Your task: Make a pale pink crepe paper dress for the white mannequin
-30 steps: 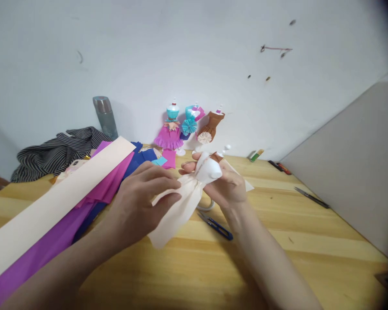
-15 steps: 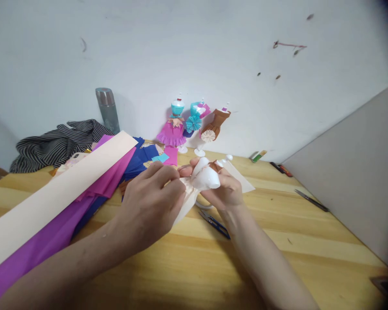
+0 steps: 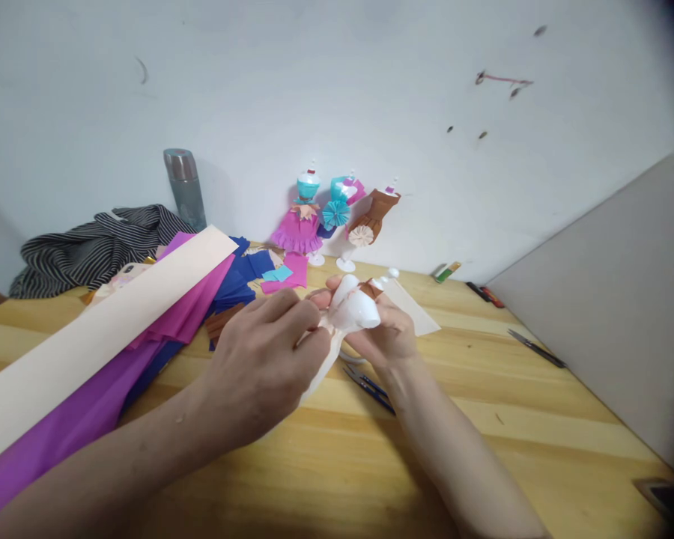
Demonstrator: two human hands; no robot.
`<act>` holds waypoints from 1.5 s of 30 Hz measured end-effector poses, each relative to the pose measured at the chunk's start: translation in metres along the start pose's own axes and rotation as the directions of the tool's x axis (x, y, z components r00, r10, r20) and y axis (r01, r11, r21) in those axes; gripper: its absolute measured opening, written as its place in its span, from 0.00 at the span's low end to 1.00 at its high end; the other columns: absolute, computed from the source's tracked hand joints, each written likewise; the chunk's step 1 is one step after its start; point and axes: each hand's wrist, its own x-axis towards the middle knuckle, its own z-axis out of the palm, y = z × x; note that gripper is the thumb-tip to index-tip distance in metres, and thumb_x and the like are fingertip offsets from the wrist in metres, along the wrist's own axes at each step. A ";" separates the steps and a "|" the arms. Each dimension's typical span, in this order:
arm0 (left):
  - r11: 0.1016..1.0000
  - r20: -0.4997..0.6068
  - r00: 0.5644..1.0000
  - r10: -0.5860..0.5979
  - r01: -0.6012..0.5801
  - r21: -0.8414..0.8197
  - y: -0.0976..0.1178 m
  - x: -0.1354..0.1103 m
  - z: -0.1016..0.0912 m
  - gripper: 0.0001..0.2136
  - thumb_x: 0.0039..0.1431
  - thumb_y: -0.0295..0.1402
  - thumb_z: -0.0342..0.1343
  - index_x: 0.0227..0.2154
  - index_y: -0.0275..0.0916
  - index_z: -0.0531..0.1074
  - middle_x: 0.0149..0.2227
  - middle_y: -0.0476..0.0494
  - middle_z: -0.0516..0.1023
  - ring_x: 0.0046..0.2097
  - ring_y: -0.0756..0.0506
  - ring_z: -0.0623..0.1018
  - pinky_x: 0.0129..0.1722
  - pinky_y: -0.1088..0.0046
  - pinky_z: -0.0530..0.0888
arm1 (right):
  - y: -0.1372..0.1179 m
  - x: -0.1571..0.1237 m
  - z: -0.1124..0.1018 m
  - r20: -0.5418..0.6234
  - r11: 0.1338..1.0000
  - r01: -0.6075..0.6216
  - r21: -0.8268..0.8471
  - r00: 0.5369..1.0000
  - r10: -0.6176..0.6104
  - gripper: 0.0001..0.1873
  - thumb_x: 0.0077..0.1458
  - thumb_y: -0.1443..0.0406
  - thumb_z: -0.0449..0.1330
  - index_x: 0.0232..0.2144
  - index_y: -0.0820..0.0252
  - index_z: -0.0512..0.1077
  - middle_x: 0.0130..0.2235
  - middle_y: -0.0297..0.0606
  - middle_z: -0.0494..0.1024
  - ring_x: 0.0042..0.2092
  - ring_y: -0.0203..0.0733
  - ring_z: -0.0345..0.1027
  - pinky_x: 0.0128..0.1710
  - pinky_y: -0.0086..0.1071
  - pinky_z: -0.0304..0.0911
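A small white dress form [image 3: 355, 311] lies tilted in my right hand [image 3: 390, 329], whose fingers wrap round it from behind. Its neck carries a scrap of brown paper [image 3: 371, 289], and a knobbed white top sticks out to the right. My left hand [image 3: 269, 359] is closed at the form's waist, pinching pale cream crepe paper [image 3: 321, 372] gathered there. The paper hangs below my left fingers, and their tips are partly hidden. Thread snips [image 3: 368, 385] lie on the table beneath my hands, beside a partly covered white ring [image 3: 351, 358].
Three dressed miniature forms [image 3: 297, 232] stand against the wall. At left are a long cream strip [image 3: 106, 337], purple paper [image 3: 84, 419], blue pieces [image 3: 247, 273], striped cloth [image 3: 90, 247] and a flask [image 3: 184, 187]. A craft knife [image 3: 536, 348] lies at right on the wooden table [image 3: 483, 442].
My left hand has shifted and turned slightly at the waist, and the hanging cream paper looks narrower. The right hand still holds the form. The whole view has moved a little.
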 end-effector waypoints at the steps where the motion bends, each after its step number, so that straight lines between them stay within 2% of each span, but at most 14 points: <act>1: 1.000 -0.007 1.000 -0.005 0.005 -0.011 0.000 0.000 0.000 0.10 0.58 0.20 0.52 0.23 0.33 0.72 0.30 0.39 0.77 0.37 0.44 0.76 0.34 0.67 0.76 | 0.000 0.000 0.000 0.000 1.000 -0.001 -0.015 1.000 0.001 0.19 0.39 0.57 0.63 0.36 0.58 0.75 0.37 0.45 0.80 0.47 0.58 0.72 0.44 0.50 0.66; 9: 0.919 -0.039 0.957 -0.288 0.264 -0.294 -0.005 -0.002 0.011 0.09 0.55 0.21 0.53 0.21 0.34 0.71 0.25 0.45 0.75 0.31 0.47 0.76 0.34 0.68 0.77 | -0.002 0.002 0.003 -0.011 0.999 -0.021 -0.033 1.000 0.021 0.20 0.33 0.56 0.66 0.32 0.57 0.73 0.33 0.45 0.80 0.44 0.58 0.72 0.39 0.47 0.68; 14: 0.741 0.114 0.873 -0.473 0.465 -0.485 -0.006 -0.002 0.013 0.08 0.52 0.23 0.55 0.19 0.35 0.71 0.23 0.48 0.73 0.27 0.51 0.74 0.31 0.73 0.76 | -0.001 0.000 -0.001 0.000 0.999 -0.008 -0.035 1.000 0.008 0.21 0.33 0.59 0.67 0.34 0.57 0.73 0.30 0.42 0.79 0.43 0.56 0.72 0.39 0.45 0.68; 17: 0.642 0.215 0.827 -0.520 0.544 -0.540 -0.008 -0.002 0.012 0.09 0.52 0.25 0.56 0.18 0.36 0.71 0.22 0.49 0.72 0.26 0.51 0.73 0.32 0.73 0.76 | -0.001 0.000 -0.002 0.004 0.999 -0.018 -0.034 1.000 0.018 0.20 0.32 0.58 0.67 0.32 0.57 0.74 0.29 0.42 0.79 0.43 0.56 0.72 0.39 0.46 0.68; 19: 0.666 0.223 0.846 -0.485 0.522 -0.532 -0.011 -0.003 0.010 0.07 0.53 0.25 0.56 0.21 0.37 0.73 0.25 0.48 0.75 0.29 0.50 0.74 0.34 0.72 0.76 | -0.001 0.001 -0.002 0.002 0.999 -0.029 -0.023 1.000 0.029 0.20 0.32 0.59 0.67 0.32 0.58 0.74 0.30 0.42 0.79 0.43 0.56 0.73 0.40 0.46 0.68; 23: 0.874 0.138 0.945 -0.298 0.328 -0.359 -0.012 -0.004 -0.001 0.06 0.55 0.24 0.55 0.27 0.37 0.75 0.31 0.45 0.78 0.36 0.46 0.76 0.37 0.69 0.76 | -0.002 0.001 0.000 -0.002 1.000 -0.030 0.000 1.000 0.030 0.19 0.33 0.60 0.67 0.33 0.58 0.75 0.31 0.42 0.80 0.43 0.56 0.73 0.42 0.47 0.67; 25: 0.942 0.127 0.971 -0.203 0.229 -0.244 -0.010 -0.004 -0.005 0.07 0.57 0.24 0.55 0.27 0.37 0.75 0.30 0.44 0.78 0.37 0.45 0.75 0.36 0.69 0.75 | -0.002 0.000 0.001 0.001 1.000 -0.027 -0.007 1.000 0.027 0.19 0.34 0.59 0.67 0.33 0.58 0.76 0.32 0.43 0.81 0.44 0.57 0.73 0.43 0.48 0.67; 29: 0.995 0.100 0.991 -0.084 0.089 -0.055 -0.007 -0.003 -0.006 0.09 0.59 0.22 0.52 0.26 0.35 0.74 0.29 0.43 0.76 0.35 0.44 0.74 0.32 0.69 0.73 | -0.002 -0.001 0.005 0.007 0.999 -0.009 -0.033 1.000 0.009 0.21 0.38 0.56 0.67 0.37 0.56 0.76 0.36 0.44 0.81 0.47 0.58 0.72 0.45 0.50 0.65; 33: 0.995 0.052 0.994 -0.099 0.100 -0.020 -0.009 -0.003 -0.001 0.10 0.59 0.22 0.51 0.23 0.34 0.71 0.27 0.43 0.75 0.31 0.46 0.72 0.30 0.69 0.72 | 0.000 -0.001 0.013 -0.052 0.983 0.073 -0.170 0.995 -0.083 0.23 0.48 0.52 0.63 0.45 0.54 0.72 0.43 0.44 0.79 0.49 0.54 0.70 0.47 0.48 0.63; 36: 0.987 0.022 0.988 -0.156 0.157 -0.044 -0.011 -0.004 0.002 0.11 0.59 0.23 0.51 0.21 0.34 0.70 0.25 0.44 0.74 0.31 0.46 0.73 0.30 0.70 0.73 | 0.002 -0.002 0.019 -0.200 0.906 0.192 -0.377 0.938 -0.282 0.20 0.51 0.52 0.62 0.44 0.51 0.69 0.44 0.39 0.77 0.46 0.46 0.70 0.44 0.41 0.64; 38: 0.983 0.006 0.983 -0.184 0.184 -0.022 -0.011 -0.004 0.004 0.10 0.58 0.22 0.52 0.21 0.34 0.70 0.25 0.44 0.74 0.31 0.46 0.73 0.30 0.70 0.72 | 0.003 -0.005 0.022 -0.279 0.797 0.251 -0.549 0.844 -0.458 0.12 0.52 0.56 0.62 0.37 0.53 0.69 0.35 0.35 0.75 0.37 0.40 0.68 0.37 0.34 0.64; 40: 0.979 -0.021 0.979 -0.204 0.204 0.022 -0.009 -0.005 0.006 0.10 0.57 0.22 0.52 0.21 0.35 0.69 0.25 0.44 0.73 0.30 0.46 0.73 0.29 0.70 0.71 | 0.002 -0.010 0.026 -0.244 0.654 0.269 -0.707 0.775 -0.583 0.10 0.55 0.60 0.60 0.25 0.57 0.67 0.25 0.31 0.69 0.28 0.35 0.62 0.29 0.30 0.60; 42: 0.975 -0.047 0.976 -0.213 0.216 0.052 -0.009 -0.007 0.007 0.11 0.56 0.22 0.52 0.20 0.35 0.69 0.25 0.44 0.73 0.30 0.46 0.74 0.28 0.70 0.71 | 0.003 -0.016 0.032 -0.128 0.519 0.270 -0.811 0.784 -0.607 0.16 0.55 0.63 0.58 0.18 0.58 0.62 0.19 0.29 0.63 0.23 0.32 0.56 0.24 0.29 0.55; 45: 0.975 -0.063 0.975 -0.214 0.217 0.044 -0.010 -0.008 0.008 0.10 0.57 0.22 0.51 0.21 0.35 0.70 0.25 0.44 0.73 0.30 0.46 0.74 0.28 0.71 0.72 | 0.005 -0.021 0.041 -0.021 0.408 0.233 -0.883 0.848 -0.530 0.13 0.52 0.65 0.61 0.19 0.59 0.64 0.18 0.27 0.62 0.21 0.31 0.54 0.21 0.27 0.53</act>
